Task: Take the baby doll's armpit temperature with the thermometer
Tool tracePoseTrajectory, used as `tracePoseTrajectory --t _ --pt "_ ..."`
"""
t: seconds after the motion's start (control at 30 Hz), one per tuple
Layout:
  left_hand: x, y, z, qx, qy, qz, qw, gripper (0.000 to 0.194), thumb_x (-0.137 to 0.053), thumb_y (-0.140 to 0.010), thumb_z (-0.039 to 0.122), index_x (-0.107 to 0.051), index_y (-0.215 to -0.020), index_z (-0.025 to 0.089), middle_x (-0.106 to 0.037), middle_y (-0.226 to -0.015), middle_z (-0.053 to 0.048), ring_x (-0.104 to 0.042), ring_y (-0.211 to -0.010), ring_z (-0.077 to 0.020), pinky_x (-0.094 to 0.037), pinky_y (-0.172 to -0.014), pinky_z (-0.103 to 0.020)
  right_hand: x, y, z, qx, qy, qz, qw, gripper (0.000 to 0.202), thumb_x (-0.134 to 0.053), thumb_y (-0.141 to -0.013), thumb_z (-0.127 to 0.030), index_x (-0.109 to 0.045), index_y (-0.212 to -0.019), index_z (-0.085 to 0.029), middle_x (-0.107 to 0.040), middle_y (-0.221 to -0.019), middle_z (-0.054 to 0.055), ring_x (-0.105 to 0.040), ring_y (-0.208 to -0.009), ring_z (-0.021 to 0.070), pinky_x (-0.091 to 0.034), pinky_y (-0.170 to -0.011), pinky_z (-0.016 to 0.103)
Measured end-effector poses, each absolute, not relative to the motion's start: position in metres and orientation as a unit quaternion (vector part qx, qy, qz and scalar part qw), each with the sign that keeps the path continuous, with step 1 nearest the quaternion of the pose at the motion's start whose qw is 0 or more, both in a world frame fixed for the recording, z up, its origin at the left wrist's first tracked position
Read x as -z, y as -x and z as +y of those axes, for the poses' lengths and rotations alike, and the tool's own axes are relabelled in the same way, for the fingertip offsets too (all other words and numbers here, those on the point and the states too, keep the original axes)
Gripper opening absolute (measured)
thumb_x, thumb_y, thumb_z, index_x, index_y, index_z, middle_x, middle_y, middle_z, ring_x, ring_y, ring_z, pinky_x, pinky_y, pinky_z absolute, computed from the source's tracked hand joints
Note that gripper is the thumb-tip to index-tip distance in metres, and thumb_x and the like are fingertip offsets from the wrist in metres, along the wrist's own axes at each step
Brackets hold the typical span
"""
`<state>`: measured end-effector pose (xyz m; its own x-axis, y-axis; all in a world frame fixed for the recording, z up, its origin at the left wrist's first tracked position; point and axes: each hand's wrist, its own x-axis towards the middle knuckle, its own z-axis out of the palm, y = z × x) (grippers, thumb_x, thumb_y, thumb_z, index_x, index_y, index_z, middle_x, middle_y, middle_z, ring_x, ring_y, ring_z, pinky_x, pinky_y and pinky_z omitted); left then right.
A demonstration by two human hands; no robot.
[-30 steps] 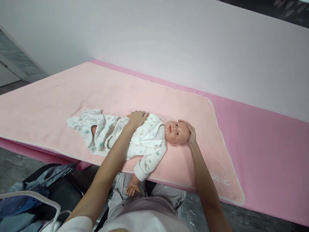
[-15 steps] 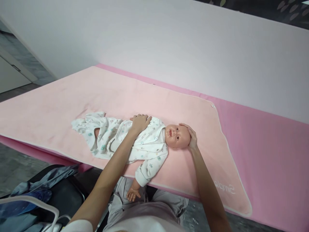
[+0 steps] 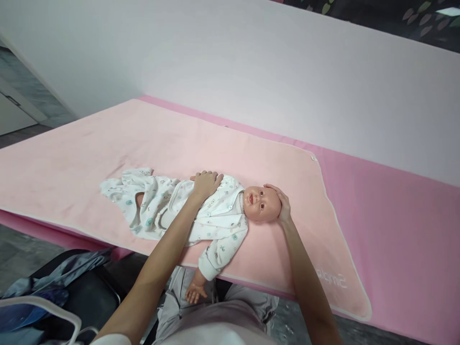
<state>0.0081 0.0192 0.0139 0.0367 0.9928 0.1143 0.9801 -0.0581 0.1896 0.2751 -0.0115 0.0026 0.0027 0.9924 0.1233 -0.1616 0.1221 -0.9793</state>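
Note:
A baby doll point(image 3: 215, 218) in a white printed outfit lies on its back on the pink mat, head to the right. My left hand point(image 3: 207, 184) is closed over the far side of its torso, fingers curling down out of sight around the far sleeve. Cupped around the top of the doll's bald head point(image 3: 261, 203) is my right hand point(image 3: 283, 203), with some fingers hidden behind it. The doll's near arm point(image 3: 223, 250) hangs over the mat's front edge, its hand above my lap. The trouser legs point(image 3: 134, 196) lie rumpled at the left.
The light pink mat point(image 3: 172, 139) covers a darker pink table surface point(image 3: 395, 230). Behind it stands a white panel point(image 3: 251, 62). At lower left is a black chair point(image 3: 89, 287) with cloth and a blue item on it. A white curved bar point(image 3: 43, 302) crosses the near corner.
The whole view has shifted slightly, so everything appears a little further left. Both hands keep their places on the doll, and the doll lies as before.

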Motion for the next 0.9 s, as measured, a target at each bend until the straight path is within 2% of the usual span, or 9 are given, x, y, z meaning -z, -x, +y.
tracePoseTrajectory --t 0.1,0.23,0.33,0.53,0.63,0.77,0.83,0.9 --pt "-0.015 -0.009 0.018 -0.111 -0.720 0.685 0.025 0.051 -0.022 -0.091 0.040 -0.065 -0.091 0.014 -0.067 -0.097 -0.014 -0.056 -0.095 -0.0299 -0.036 -0.082 -0.043 -0.001 -0.275 -0.011 -0.508 0.428 -0.480 0.573 0.043 -0.053 -0.074 -0.046 -0.065 -0.103 -0.017 -0.065 -0.114 0.008 -0.057 -0.109 0.0258 -0.042 -0.097 0.041" --pt "-0.014 -0.007 0.018 -0.115 -0.718 0.685 0.034 0.050 -0.022 -0.090 0.041 -0.065 -0.091 0.015 -0.067 -0.097 -0.013 -0.056 -0.095 -0.0296 -0.037 -0.083 -0.043 0.001 -0.277 -0.011 -0.529 0.418 -0.475 0.566 0.039 -0.053 -0.074 -0.045 -0.069 -0.095 -0.016 -0.068 -0.106 0.008 -0.058 -0.107 0.0261 -0.042 -0.097 0.040" --pt "-0.014 -0.003 0.019 -0.140 -0.707 0.690 0.066 0.048 -0.025 -0.090 0.042 -0.065 -0.095 0.017 -0.067 -0.097 -0.012 -0.057 -0.095 -0.0278 -0.037 -0.086 -0.043 0.002 -0.278 -0.011 -0.529 0.418 -0.466 0.573 0.040 -0.054 -0.073 -0.044 -0.068 -0.097 -0.016 -0.068 -0.106 0.008 -0.058 -0.106 0.0259 -0.042 -0.097 0.039" --pt "-0.030 0.002 -0.005 -0.323 -0.722 0.594 0.142 0.037 -0.039 -0.087 0.039 -0.058 -0.113 0.020 -0.059 -0.116 -0.008 -0.051 -0.109 -0.0224 -0.035 -0.096 -0.036 0.004 -0.285 -0.008 -0.510 0.425 -0.466 0.585 0.041 -0.054 -0.074 -0.045 -0.068 -0.099 -0.016 -0.066 -0.111 0.008 -0.057 -0.108 0.0266 -0.040 -0.098 0.043" --pt "-0.039 -0.001 -0.032 -0.355 -0.760 0.514 0.180 0.034 -0.050 -0.083 0.043 -0.062 -0.107 0.023 -0.058 -0.118 -0.007 -0.050 -0.111 -0.0223 -0.035 -0.097 -0.035 -0.003 -0.290 -0.005 -0.445 0.432 -0.479 0.622 0.035 -0.055 -0.075 -0.042 -0.068 -0.096 -0.017 -0.068 -0.106 0.007 -0.058 -0.107 0.0250 -0.038 -0.100 0.044" --pt "-0.040 -0.005 -0.060 -0.303 -0.831 0.439 0.158 0.025 -0.061 -0.076 0.046 -0.068 -0.090 0.026 -0.061 -0.107 -0.003 -0.050 -0.104 -0.0219 -0.034 -0.095 -0.036 -0.027 -0.287 -0.013 -0.258 0.439 -0.555 0.658 0.027 -0.051 -0.081 -0.036 -0.068 -0.092 -0.017 -0.069 -0.097 0.006 -0.061 -0.098 0.0226 -0.039 -0.098 0.045" --pt "-0.039 -0.007 -0.065 -0.288 -0.839 0.442 0.130 0.023 -0.056 -0.081 0.043 -0.068 -0.085 0.024 -0.062 -0.103 -0.004 -0.051 -0.100 -0.0216 -0.034 -0.091 -0.036 -0.043 -0.276 -0.023 -0.172 0.433 -0.632 0.619 0.024 -0.049 -0.083 -0.032 -0.068 -0.090 -0.019 -0.069 -0.093 0.004 -0.062 -0.093 0.0205 -0.037 -0.101 0.045" --pt "-0.040 -0.009 -0.066 -0.293 -0.829 0.464 0.110 0.026 -0.047 -0.087 0.039 -0.066 -0.085 0.021 -0.063 -0.098 -0.006 -0.051 -0.095 -0.0217 -0.036 -0.088 -0.037 -0.059 -0.260 -0.034 -0.110 0.402 -0.736 0.534 0.019 -0.050 -0.083 -0.028 -0.067 -0.085 -0.021 -0.069 -0.086 0.002 -0.062 -0.085 0.0181 -0.033 -0.104 0.045"
